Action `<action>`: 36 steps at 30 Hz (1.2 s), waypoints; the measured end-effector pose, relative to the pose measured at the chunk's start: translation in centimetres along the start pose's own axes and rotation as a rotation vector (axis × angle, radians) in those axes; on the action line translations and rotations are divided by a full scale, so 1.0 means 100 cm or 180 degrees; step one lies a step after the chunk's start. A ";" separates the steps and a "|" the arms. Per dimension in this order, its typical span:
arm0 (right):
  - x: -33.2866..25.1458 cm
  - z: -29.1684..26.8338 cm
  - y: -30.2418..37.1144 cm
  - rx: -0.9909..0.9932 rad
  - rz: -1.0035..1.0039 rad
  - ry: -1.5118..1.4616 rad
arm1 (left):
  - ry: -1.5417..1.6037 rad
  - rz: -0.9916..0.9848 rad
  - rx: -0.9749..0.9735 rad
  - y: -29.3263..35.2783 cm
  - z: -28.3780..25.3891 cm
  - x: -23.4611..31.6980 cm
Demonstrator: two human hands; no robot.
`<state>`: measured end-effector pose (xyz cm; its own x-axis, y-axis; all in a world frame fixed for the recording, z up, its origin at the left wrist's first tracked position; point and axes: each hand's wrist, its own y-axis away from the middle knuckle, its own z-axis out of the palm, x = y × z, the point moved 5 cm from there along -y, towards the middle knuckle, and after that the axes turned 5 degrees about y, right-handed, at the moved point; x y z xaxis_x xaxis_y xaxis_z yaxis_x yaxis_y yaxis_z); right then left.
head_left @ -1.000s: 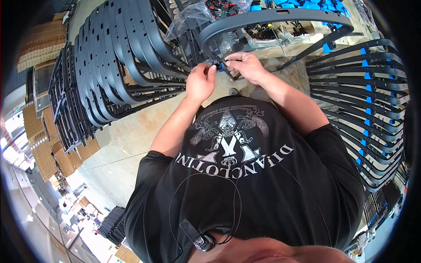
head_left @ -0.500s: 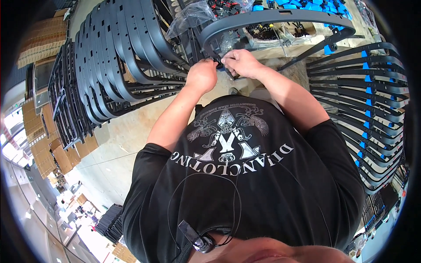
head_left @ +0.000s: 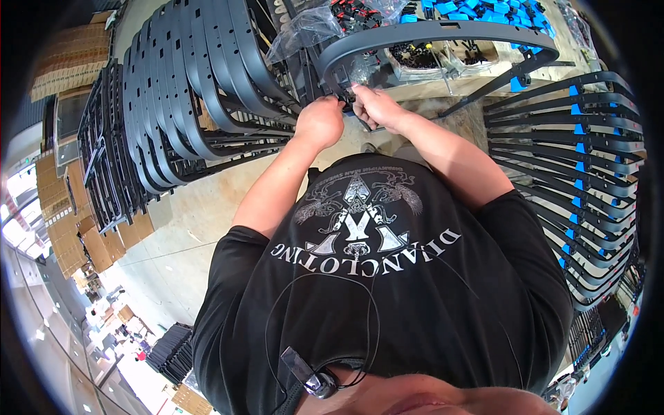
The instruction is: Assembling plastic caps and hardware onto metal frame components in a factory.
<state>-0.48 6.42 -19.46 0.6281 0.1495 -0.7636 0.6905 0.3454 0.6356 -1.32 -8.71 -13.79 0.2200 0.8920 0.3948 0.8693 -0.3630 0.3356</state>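
A dark grey curved metal frame (head_left: 443, 31) arches over the bench, and both my hands are at its left end. My left hand (head_left: 320, 122) is closed there, thumb and finger drawn together beside a small black part (head_left: 344, 101). What it pinches is hidden. Just to its right, my right hand (head_left: 377, 109) has its fingers curled close to the same spot. Anything in those fingers is too small to make out.
Stacked grey curved frames (head_left: 187, 90) stand at the left. More frames (head_left: 567, 131) with blue pieces hang at the right. On the bench lie blue parts (head_left: 494, 12), clear plastic wrapping (head_left: 304, 33) and a tray of small black parts (head_left: 474, 52).
My right hand has dropped slightly and turned, its fingers curling down beside the frame end. My left hand stays nearly in place. The curved frame appears slightly lower in the picture.
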 end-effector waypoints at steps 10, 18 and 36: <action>0.001 -0.003 -0.007 0.0666 -0.0432 -0.0184 | 0.0054 -0.0155 0.0023 0.004 -0.007 0.006; 0.006 0.007 -0.005 0.0711 -0.0708 0.0630 | 0.0185 -0.0078 0.0143 0.003 0.000 0.001; -0.073 -0.058 0.044 0.2663 -0.0818 0.4004 | 0.0259 -0.0208 0.0227 0.005 0.001 0.000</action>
<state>-4.10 12.26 -11.75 0.0601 0.9810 -0.1843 0.9981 -0.0562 0.0263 -0.90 -8.89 -13.70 0.1277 0.8873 0.4432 0.9105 -0.2821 0.3024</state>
